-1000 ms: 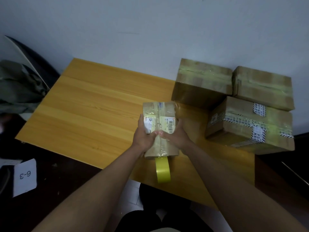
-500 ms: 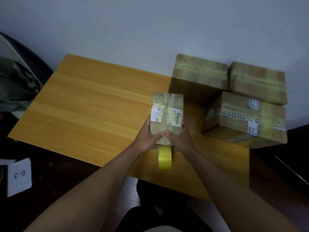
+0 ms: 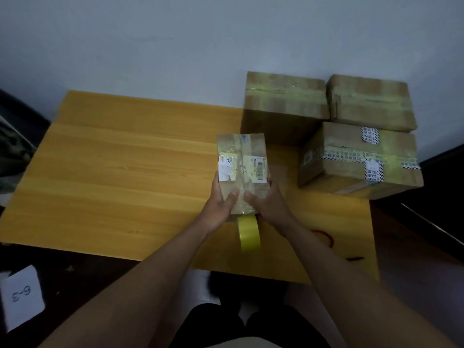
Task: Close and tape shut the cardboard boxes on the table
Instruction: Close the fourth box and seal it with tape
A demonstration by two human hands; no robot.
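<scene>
Both hands, left hand and right hand, have fingers clamped on the small taped box mid-surface, thumbs pressing the tape flat. Next, probably: free the yellow tape roll at its near end.

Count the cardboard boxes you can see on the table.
4: a small box in both hands, two boxes by the wall, one in front of them. Others could be hidden behind.
</scene>
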